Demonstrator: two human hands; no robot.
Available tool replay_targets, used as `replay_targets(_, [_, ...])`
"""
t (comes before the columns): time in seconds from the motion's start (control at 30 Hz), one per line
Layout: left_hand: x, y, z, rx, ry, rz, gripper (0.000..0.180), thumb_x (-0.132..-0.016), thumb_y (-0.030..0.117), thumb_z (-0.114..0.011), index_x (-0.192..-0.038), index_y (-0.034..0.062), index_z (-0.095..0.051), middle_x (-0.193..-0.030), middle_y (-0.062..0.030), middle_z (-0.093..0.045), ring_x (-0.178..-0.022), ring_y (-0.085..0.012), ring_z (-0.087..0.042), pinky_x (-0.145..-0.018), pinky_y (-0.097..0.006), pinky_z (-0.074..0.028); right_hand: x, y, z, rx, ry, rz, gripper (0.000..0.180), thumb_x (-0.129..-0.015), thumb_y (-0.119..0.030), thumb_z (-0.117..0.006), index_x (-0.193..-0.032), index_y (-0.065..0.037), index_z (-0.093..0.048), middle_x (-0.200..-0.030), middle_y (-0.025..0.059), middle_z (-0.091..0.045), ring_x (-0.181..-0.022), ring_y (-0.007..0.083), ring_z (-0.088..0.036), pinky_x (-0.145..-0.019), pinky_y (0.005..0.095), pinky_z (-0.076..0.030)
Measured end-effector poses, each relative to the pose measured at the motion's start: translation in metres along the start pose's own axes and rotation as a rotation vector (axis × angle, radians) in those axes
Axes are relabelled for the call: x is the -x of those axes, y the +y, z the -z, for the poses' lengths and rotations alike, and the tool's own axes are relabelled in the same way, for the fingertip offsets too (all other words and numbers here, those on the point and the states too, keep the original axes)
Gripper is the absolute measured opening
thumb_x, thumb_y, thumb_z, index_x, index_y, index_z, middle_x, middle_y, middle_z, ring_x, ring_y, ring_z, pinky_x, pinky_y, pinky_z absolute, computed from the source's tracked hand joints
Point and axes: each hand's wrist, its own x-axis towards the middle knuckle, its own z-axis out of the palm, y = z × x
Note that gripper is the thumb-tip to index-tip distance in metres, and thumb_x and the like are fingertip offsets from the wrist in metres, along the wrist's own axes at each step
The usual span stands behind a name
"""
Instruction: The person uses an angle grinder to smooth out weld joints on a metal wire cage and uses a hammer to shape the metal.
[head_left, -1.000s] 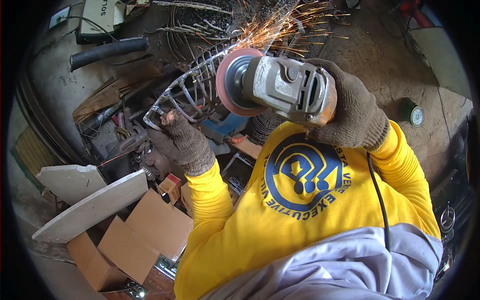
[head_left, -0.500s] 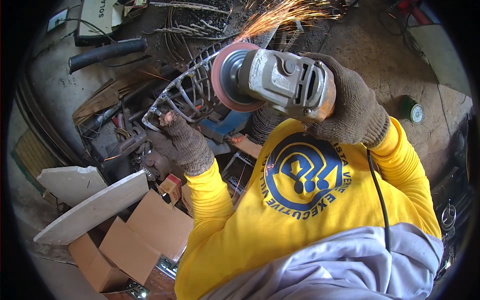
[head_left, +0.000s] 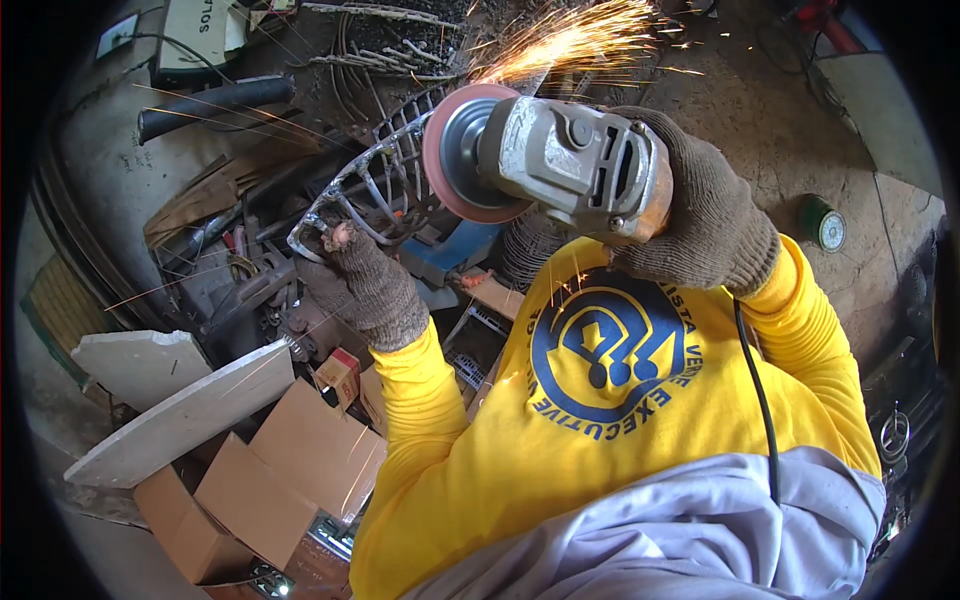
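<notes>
My right hand (head_left: 695, 205), in a brown knit glove, is wrapped round the body of an angle grinder (head_left: 570, 160). Its reddish disc (head_left: 440, 160) meets the far part of a curved, ladder-like metal frame (head_left: 375, 185), and orange sparks (head_left: 575, 40) spray away to the upper right. My left hand (head_left: 365, 285), gloved too with a bare fingertip showing, is closed on the near end of that frame. The exact contact spot is hidden behind the disc. A black cord (head_left: 755, 390) runs from the grinder down over my yellow shirt.
A vise (head_left: 245, 290) and scrap metal lie left of the frame, near a black pipe (head_left: 215, 107). Grey boards (head_left: 185, 415) and an open cardboard box (head_left: 270, 490) stand at lower left. A green can (head_left: 822, 222) sits on the floor at right.
Sparks now spread wider, with thin streaks flying left and down past my shirt. Both hands, the grinder and the frame stay almost in place.
</notes>
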Motion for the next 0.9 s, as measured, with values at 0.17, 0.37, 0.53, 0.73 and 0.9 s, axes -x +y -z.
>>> replay_targets(0.17, [0.0, -0.001, 0.0, 0.059, -0.01, -0.007, 0.043, -0.096, 0.038, -0.066, -0.114, -0.0004, -0.062, -0.104, -0.0116, -0.067, -0.092, -0.0205, -0.062, -0.085, -0.034, -0.048, -0.001, -0.007, 0.0, -0.002, -0.014, -0.017, 0.087, -0.06, -0.022, -0.09, -0.136, -0.002, -0.052, -0.124, 0.0168, -0.067, -0.113, 0.0296, -0.067, -0.1, 0.0397, -0.05])
replay_targets(0.37, [-0.001, -0.005, 0.002, -0.047, 0.014, -0.05, 0.044, -0.095, 0.038, -0.067, -0.117, -0.0005, -0.063, -0.107, -0.012, -0.067, -0.095, -0.0217, -0.061, -0.086, -0.034, -0.048, 0.001, -0.003, -0.001, 0.024, 0.012, 0.011, 0.09, -0.06, -0.03, -0.094, -0.135, -0.003, -0.053, -0.118, 0.0179, -0.069, -0.109, 0.0326, -0.068, -0.093, 0.0396, -0.054])
replay_targets(0.53, [-0.001, 0.0, 0.001, -0.06, 0.018, -0.026, 0.046, -0.095, 0.039, -0.068, -0.118, 0.0001, -0.063, -0.109, -0.0116, -0.066, -0.097, -0.0219, -0.061, -0.087, -0.035, -0.047, 0.005, 0.002, -0.002, 0.028, 0.028, 0.065, 0.09, -0.061, -0.031, -0.093, -0.136, -0.003, -0.052, -0.12, 0.0184, -0.068, -0.11, 0.0324, -0.068, -0.094, 0.0395, -0.054])
replay_targets(0.73, [0.0, -0.004, -0.001, 0.013, 0.014, -0.003, 0.048, -0.094, 0.042, -0.069, -0.117, 0.0004, -0.063, -0.106, -0.0102, -0.066, -0.096, -0.0216, -0.061, -0.087, -0.036, -0.047, 0.001, -0.007, 0.002, -0.05, -0.053, -0.051, 0.092, -0.058, -0.019, -0.088, -0.139, -0.002, -0.049, -0.126, 0.017, -0.066, -0.116, 0.0299, -0.065, -0.101, 0.0391, -0.05])
replay_targets(0.9, [-0.001, -0.007, -0.001, 0.001, 0.025, -0.01, 0.047, -0.093, 0.042, -0.069, -0.116, 0.0007, -0.063, -0.105, -0.01, -0.066, -0.094, -0.021, -0.061, -0.085, -0.036, -0.047, 0.002, -0.004, 0.001, -0.002, -0.021, -0.035, 0.089, -0.059, -0.022, -0.089, -0.137, -0.003, -0.05, -0.122, 0.0174, -0.067, -0.112, 0.0316, -0.067, -0.097, 0.0392, -0.052])
